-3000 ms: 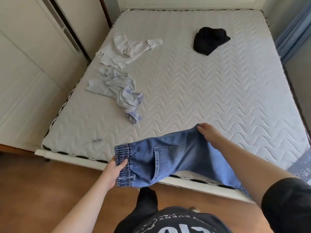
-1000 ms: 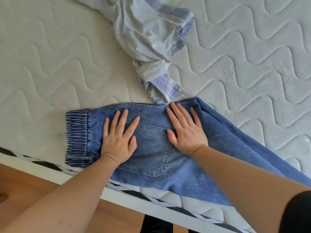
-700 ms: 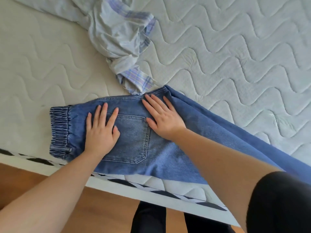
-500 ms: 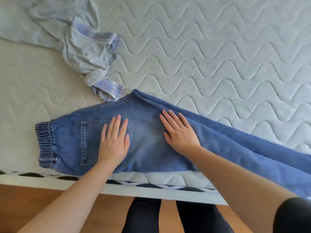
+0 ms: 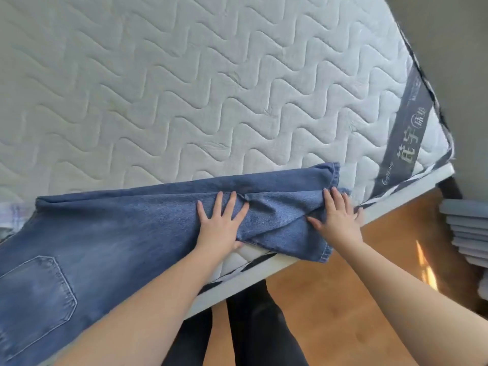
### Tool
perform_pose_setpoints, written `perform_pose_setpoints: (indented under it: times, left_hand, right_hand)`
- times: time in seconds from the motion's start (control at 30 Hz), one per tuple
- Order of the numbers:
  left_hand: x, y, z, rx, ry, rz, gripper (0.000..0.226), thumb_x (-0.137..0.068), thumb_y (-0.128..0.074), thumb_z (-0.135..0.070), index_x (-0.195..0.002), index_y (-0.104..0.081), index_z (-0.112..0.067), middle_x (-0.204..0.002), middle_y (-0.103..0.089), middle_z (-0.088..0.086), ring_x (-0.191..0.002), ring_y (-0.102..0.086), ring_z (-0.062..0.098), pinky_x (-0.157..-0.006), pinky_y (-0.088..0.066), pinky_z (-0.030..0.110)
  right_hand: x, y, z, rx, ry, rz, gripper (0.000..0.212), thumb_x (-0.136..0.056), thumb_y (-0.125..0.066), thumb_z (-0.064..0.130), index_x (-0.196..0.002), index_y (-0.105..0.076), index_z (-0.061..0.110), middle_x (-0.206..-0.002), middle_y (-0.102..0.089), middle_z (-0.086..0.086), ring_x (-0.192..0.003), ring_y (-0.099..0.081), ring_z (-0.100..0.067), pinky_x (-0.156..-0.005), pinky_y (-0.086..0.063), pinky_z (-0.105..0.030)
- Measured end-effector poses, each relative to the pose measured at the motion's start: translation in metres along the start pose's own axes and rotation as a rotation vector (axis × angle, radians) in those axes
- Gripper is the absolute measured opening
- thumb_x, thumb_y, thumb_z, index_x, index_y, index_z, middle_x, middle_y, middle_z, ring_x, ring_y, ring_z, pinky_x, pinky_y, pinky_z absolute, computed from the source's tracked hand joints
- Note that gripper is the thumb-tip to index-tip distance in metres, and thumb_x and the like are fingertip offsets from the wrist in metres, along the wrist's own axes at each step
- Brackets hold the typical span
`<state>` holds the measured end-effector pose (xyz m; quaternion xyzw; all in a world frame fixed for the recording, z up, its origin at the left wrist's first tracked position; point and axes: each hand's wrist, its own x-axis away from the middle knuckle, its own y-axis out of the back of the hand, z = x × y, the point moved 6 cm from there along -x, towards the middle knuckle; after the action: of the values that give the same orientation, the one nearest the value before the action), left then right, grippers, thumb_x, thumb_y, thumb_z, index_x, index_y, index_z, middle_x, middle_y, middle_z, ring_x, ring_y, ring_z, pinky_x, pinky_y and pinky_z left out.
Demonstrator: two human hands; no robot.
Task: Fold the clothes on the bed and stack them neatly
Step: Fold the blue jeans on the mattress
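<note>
Blue jeans lie folded lengthwise along the near edge of the quilted white mattress, back pocket at the lower left, leg hems at the right. My left hand presses flat on the lower legs with fingers spread. My right hand lies flat on the fabric near the hems, which overhang the bed edge slightly. A corner of the pale plaid garment shows at the far left edge.
The white bed frame rail runs diagonally below the jeans. A grey label band crosses the mattress corner at right. Wooden floor lies beneath, with a stack of grey items at the right edge. My dark-trousered legs stand by the bed.
Both hands have slid right along the jeans from the seat and pocket to the lower legs and hems. The view has followed right, so the plaid garment is almost out of frame.
</note>
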<state>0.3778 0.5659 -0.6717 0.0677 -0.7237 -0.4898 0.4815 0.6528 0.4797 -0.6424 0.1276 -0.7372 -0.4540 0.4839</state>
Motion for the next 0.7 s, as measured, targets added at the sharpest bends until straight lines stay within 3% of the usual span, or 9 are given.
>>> perform_pose_setpoints:
  times: [0.1, 0.23, 0.33, 0.4, 0.43, 0.5, 0.57, 0.63, 0.7]
  left_hand:
    - [-0.001, 0.002, 0.005, 0.009, -0.002, -0.025, 0.094, -0.086, -0.05, -0.065, -0.151, 0.013, -0.039, -0.163, 0.016, 0.005, -0.148, 0.014, 0.036, -0.107, -0.003, 0.076]
    - [0.001, 0.011, 0.01, 0.081, -0.013, 0.007, 0.076, -0.092, -0.044, -0.056, -0.152, 0.001, -0.046, -0.164, 0.011, -0.002, -0.149, 0.01, 0.029, -0.11, -0.005, 0.071]
    - [0.005, 0.025, 0.017, 0.188, -0.043, 0.024, 0.059, -0.095, -0.047, -0.048, -0.149, -0.022, -0.048, -0.163, -0.003, -0.005, -0.15, 0.0, 0.023, -0.115, -0.009, 0.062]
    - [0.013, 0.039, 0.024, 0.332, -0.065, -0.018, 0.045, -0.096, -0.051, -0.04, -0.141, -0.045, -0.042, -0.16, -0.021, -0.005, -0.148, -0.014, 0.02, -0.117, -0.016, 0.051]
    - [0.019, 0.045, 0.028, 0.421, -0.077, -0.061, 0.039, -0.096, -0.054, -0.036, -0.135, -0.055, -0.036, -0.156, -0.03, -0.004, -0.144, -0.023, 0.019, -0.115, -0.02, 0.045]
    - [0.036, 0.055, 0.038, 0.669, -0.084, -0.147, 0.03, -0.097, -0.056, -0.025, -0.126, -0.063, -0.024, -0.146, -0.045, -0.008, -0.135, -0.04, 0.016, -0.108, -0.031, 0.035]
    - [0.06, 0.06, 0.053, 0.982, -0.018, -0.215, 0.025, -0.099, -0.053, -0.022, -0.121, -0.063, -0.029, -0.127, -0.056, -0.021, -0.119, -0.052, 0.002, -0.096, -0.039, 0.021]
    - [0.088, 0.06, 0.076, 1.179, 0.13, -0.31, 0.021, -0.099, -0.049, -0.026, -0.109, -0.058, -0.043, -0.102, -0.064, -0.029, -0.1, -0.058, -0.008, -0.08, -0.042, 0.013]
    - [0.115, 0.054, 0.111, 1.196, 0.29, -0.43, 0.03, -0.095, -0.051, -0.021, -0.107, -0.05, -0.048, -0.088, -0.064, -0.031, -0.087, -0.059, -0.01, -0.067, -0.04, 0.008]
  right_hand:
    - [-0.005, 0.019, 0.004, -0.065, -0.04, -0.179, 0.042, -0.093, -0.054, 0.03, -0.134, -0.05, 0.023, -0.137, -0.046, -0.001, -0.134, -0.029, -0.027, -0.115, -0.009, -0.058]
    - [0.002, 0.037, 0.014, -0.306, -0.206, -0.277, 0.025, -0.089, -0.05, 0.019, -0.11, -0.063, 0.02, -0.129, -0.05, -0.004, -0.131, -0.031, -0.032, -0.117, -0.005, -0.05]
    - [0.03, 0.038, 0.029, -0.815, -0.252, -0.274, 0.015, -0.092, -0.05, 0.021, -0.099, -0.062, 0.018, -0.12, -0.055, 0.001, -0.125, -0.044, -0.029, -0.104, -0.031, -0.043]
    - [0.054, 0.035, 0.05, -1.223, -0.271, -0.171, 0.017, -0.098, -0.042, 0.024, -0.089, -0.056, 0.028, -0.097, -0.058, 0.007, -0.107, -0.055, -0.025, -0.077, -0.041, -0.031]
    - [0.066, 0.034, 0.062, -1.37, -0.325, -0.109, 0.02, -0.1, -0.04, 0.027, -0.088, -0.054, 0.032, -0.094, -0.057, 0.01, -0.104, -0.056, -0.022, -0.073, -0.041, -0.029]
    - [0.086, 0.023, 0.083, -1.642, -0.517, 0.021, 0.016, -0.101, -0.042, 0.031, -0.096, -0.056, 0.036, -0.101, -0.057, 0.011, -0.104, -0.055, -0.018, -0.082, -0.047, -0.031]
    - [0.104, 0.01, 0.112, -1.959, -0.633, 0.156, 0.015, -0.1, -0.047, 0.031, -0.111, -0.058, 0.029, -0.107, -0.066, 0.004, -0.099, -0.063, -0.015, -0.081, -0.054, -0.031]
    - [0.12, 0.01, 0.149, -2.115, -0.546, 0.279, 0.021, -0.101, -0.045, 0.026, -0.112, -0.061, 0.017, -0.096, -0.076, 0.002, -0.086, -0.071, -0.01, -0.066, -0.056, -0.023]
    - [0.137, 0.012, 0.199, -2.161, -0.414, 0.527, 0.029, -0.101, -0.043, 0.027, -0.117, -0.063, 0.014, -0.106, -0.075, -0.001, -0.096, -0.07, -0.014, -0.076, -0.056, -0.028]
